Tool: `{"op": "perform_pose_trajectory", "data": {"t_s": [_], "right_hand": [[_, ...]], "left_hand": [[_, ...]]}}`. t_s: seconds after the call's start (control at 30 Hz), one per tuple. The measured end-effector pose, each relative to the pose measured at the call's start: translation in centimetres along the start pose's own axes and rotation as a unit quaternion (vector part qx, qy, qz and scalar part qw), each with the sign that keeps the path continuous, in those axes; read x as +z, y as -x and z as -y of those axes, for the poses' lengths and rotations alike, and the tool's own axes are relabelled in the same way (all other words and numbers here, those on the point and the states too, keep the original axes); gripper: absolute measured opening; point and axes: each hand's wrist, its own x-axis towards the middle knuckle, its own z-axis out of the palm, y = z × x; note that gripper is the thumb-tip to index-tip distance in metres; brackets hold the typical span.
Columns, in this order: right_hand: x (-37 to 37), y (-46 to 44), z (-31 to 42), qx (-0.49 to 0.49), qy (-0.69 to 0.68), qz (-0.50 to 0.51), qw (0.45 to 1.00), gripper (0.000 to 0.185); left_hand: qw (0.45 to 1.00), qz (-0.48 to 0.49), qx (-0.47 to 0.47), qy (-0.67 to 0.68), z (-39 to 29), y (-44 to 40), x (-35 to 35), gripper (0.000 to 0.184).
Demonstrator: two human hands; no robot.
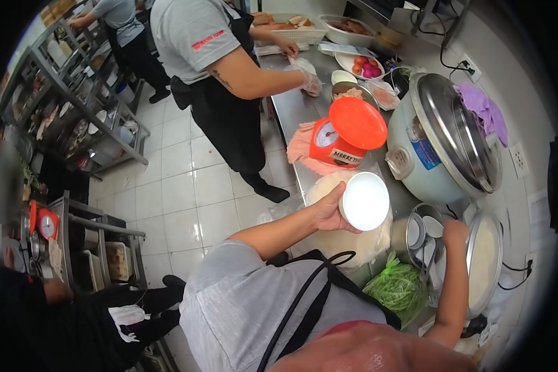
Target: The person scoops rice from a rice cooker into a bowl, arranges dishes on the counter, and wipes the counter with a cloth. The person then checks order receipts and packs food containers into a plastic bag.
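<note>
My left hand [330, 209] is closed around the side of a white bowl [364, 201], which is held above the metal counter. Under the bowl lies a pale, round, flat mass on clear plastic [335, 239]. My right hand [456, 234] is curled closed beside a metal pot [403, 239] with several ladles and spoons [433, 228] in and around it. What its fingers grip is hidden. Just beyond the bowl stands an orange kitchen scale [338, 141] with a round orange pan [358, 123], on a pink cloth [304, 147].
A large lidded cooker [443, 139] stands along the wall, a purple cloth on its lid. Nearby are a bag of green vegetables [398, 288] and a round pan of pale contents [483, 263]. A gloved co-worker [229, 93] works farther up the counter, beside a plate of tomatoes and onions [366, 66].
</note>
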Motion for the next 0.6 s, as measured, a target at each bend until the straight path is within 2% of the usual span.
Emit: {"op": "perform_pose_trajectory", "data": {"t_s": [0.03,0.13,0.23,0.33,0.43,0.53,0.57,0.6], "right_hand": [[-1.0,1.0,-0.8,-0.004,0.009,-0.006,1.000,0.020],[-0.9,3.2,-1.9,0.012,-0.042,-0.142,0.989,0.021],[1.0,4.8,-2.0,0.000,-0.020,-0.197,0.980,0.024],[1.2,6.3,-2.5,0.022,-0.145,-0.210,0.967,0.032],[1.9,7.3,-5.2,0.065,-0.321,-0.157,0.932,0.040],[2.6,8.5,-10.6,0.074,-0.396,-0.290,0.868,0.041],[3.3,8.4,-13.5,0.109,-0.410,-0.274,0.863,0.041],[6.0,7.5,-16.8,0.051,-0.404,-0.373,0.834,0.040]], "left_hand": [[1.000,-0.004,0.003,0.003,0.0,-0.1,0.4,0.082],[1.000,-0.006,0.011,0.000,0.4,-0.7,1.4,0.080],[1.000,0.010,0.006,-0.011,1.0,-2.9,2.3,0.079],[0.999,0.029,0.005,-0.014,2.1,-6.8,4.3,0.079],[0.998,0.039,-0.002,-0.043,4.0,-12.1,6.3,0.076],[1.000,0.019,-0.009,-0.021,6.4,-17.8,9.7,0.068],[0.998,0.037,-0.005,-0.059,7.2,-19.5,10.6,0.069],[0.997,0.049,-0.001,-0.054,8.2,-21.4,11.9,0.070]]}}
